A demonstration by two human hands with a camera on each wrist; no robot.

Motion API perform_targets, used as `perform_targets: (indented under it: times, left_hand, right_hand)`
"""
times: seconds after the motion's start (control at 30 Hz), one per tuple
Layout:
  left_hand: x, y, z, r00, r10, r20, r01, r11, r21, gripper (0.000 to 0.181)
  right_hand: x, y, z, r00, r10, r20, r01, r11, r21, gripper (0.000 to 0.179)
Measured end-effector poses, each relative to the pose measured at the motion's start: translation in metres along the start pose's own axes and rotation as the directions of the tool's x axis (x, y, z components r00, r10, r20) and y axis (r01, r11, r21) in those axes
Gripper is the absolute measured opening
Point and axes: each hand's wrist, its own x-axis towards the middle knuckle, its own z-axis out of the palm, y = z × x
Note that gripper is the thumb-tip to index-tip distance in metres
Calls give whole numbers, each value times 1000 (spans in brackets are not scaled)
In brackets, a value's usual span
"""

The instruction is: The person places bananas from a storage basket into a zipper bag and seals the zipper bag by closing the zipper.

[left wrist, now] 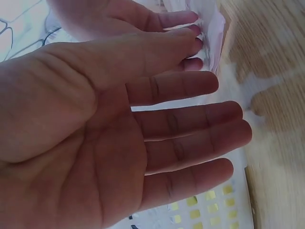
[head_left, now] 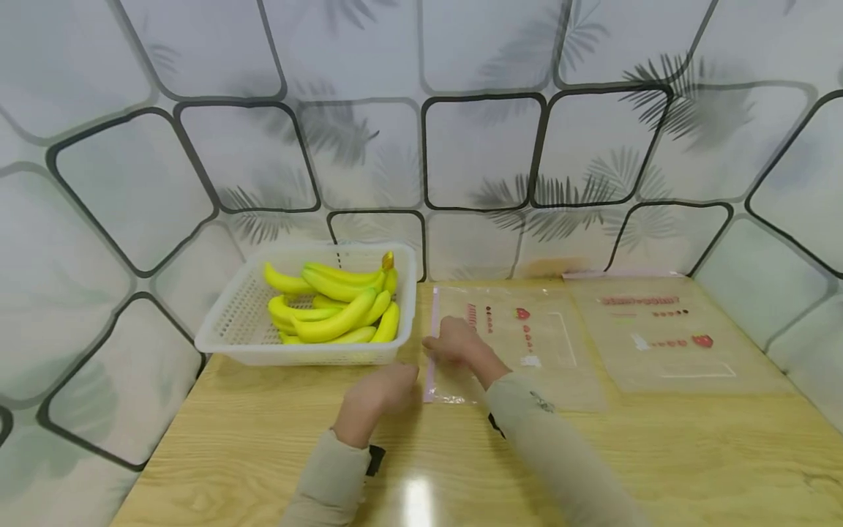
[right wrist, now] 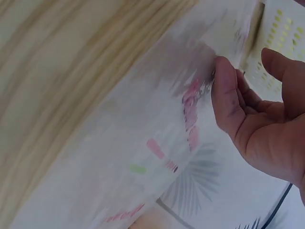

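A clear zip bag (head_left: 546, 366) with a pink strip along its left edge and red strawberry prints lies flat on the table. My right hand (head_left: 459, 342) is at that strip, its curled fingers on the bag's edge; the right wrist view shows the hand (right wrist: 267, 109) against the printed film. Just left of the strip, my left hand (head_left: 382, 399) hovers blurred over the table. In the left wrist view its fingers (left wrist: 190, 124) are stretched out and hold nothing. A white basket (head_left: 309, 356) of yellow bananas (head_left: 339, 322) stands to the left of the bag.
A second printed bag (head_left: 678, 373) lies flat at the right, beside the first one. Patterned cloth (head_left: 487, 154) rises behind the wooden table (head_left: 263, 439) and at both sides.
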Motion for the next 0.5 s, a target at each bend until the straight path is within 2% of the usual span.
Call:
perform_targets:
  times: [0.1, 0.27, 0.5]
  left_hand:
    - [-1, 0, 0, 1000, -3, 5, 3, 1000, -5, 15]
    - [-3, 1, -3, 1000, -14, 5, 14, 999, -39, 16]
    - [-3, -4, -4, 998, -49, 31, 51, 996, -72, 14]
  right_hand:
    - [2, -3, 7, 999, 50, -13, -51, 998, -37, 34]
    - [6, 0, 11, 996, 55, -64, -60, 995, -82, 34]
    - [10, 3, 12, 996, 78, -48, -76, 996, 52, 31]
